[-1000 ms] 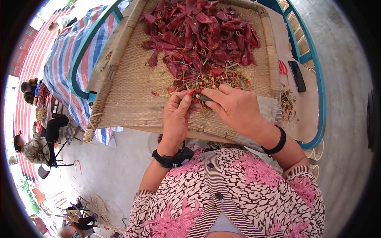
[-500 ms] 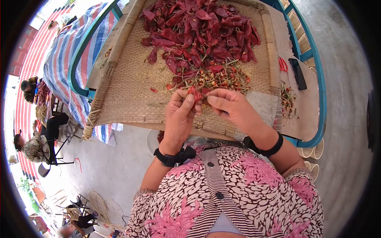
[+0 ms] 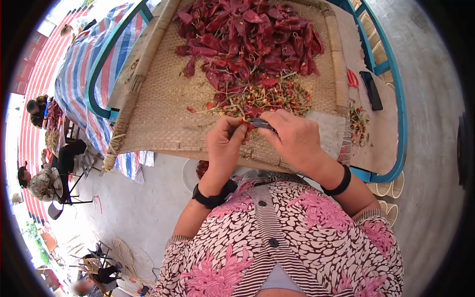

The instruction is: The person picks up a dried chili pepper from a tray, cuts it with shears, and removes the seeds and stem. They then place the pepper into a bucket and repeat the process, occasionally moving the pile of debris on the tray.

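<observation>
My left hand (image 3: 223, 143) pinches a dried red chili pepper (image 3: 249, 128) by its stem end, above the near part of a woven tray (image 3: 163, 109). Closed around a small dark tool (image 3: 261, 123), my right hand (image 3: 296, 136) brings the tool's tip against the pepper beside the left fingertips. Its exact kind is hard to make out. Just beyond both hands lies a heap of cut stems and red caps (image 3: 277, 96). Farther back a large pile of dried red chilies (image 3: 247, 37) covers the tray.
Red-handled scissors (image 3: 353, 78) and a black phone (image 3: 371, 91) lie on cardboard right of the tray, near loose stem scraps (image 3: 358, 123). A teal metal frame (image 3: 402, 119) surrounds it. A round container (image 3: 190, 174) stands below the tray. Other people sit at the left.
My right hand has turned over and moved slightly up, and the dark tool now shows at the pepper. The left fingers have shifted their grip; the pepper is now less visible.
</observation>
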A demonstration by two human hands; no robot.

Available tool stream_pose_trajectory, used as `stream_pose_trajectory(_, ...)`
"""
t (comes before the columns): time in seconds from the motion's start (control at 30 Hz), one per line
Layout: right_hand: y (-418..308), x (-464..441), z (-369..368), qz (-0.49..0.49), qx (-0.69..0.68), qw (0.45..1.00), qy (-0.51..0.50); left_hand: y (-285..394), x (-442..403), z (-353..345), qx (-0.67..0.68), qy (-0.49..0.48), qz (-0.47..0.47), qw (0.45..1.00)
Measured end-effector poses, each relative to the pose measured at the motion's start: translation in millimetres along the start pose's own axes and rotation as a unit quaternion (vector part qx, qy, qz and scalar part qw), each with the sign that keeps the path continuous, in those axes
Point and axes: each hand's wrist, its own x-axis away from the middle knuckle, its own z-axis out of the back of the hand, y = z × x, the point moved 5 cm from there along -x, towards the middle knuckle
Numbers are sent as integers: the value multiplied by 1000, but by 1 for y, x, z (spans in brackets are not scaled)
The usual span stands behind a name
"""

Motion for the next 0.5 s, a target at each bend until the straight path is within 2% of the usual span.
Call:
stream_pose_trajectory(0.03, 1, 1, -2, -2, 1, 1000, 1, 0, 1, -2, 17, 6, 0, 1000)
stream_pose_trajectory(0.07, 8, 3, -10, -35, -128, 991, -9, 0, 3, -6, 35, 10, 0, 999)
stream_pose_trajectory(0.13, 20, 3, -28, -96, -378, 920, -28, 2, 6, -10, 57, 18, 2, 998)
stream_pose_trajectory(0.17, 27, 6, -36, -174, -471, 861, -81, 3, 7, -11, 61, 20, 3, 998)
stream_pose_trajectory(0.23, 24, 12, -39, -320, -626, 687, -183, 5, 7, -12, 82, 18, 10, 996)
stream_pose_trajectory(0.33, 23, 22, -50, -384, -756, 477, -231, 3, 6, -11, 123, 3, 30, 992)
stream_pose_trajectory(0.43, 15, 27, -61, -392, -831, 318, -235, -6, 5, -6, 143, -13, 49, 988)
stream_pose_trajectory(0.5, 19, 23, -61, -371, -807, 404, -219, -6, 3, -7, 160, -9, 56, 986)
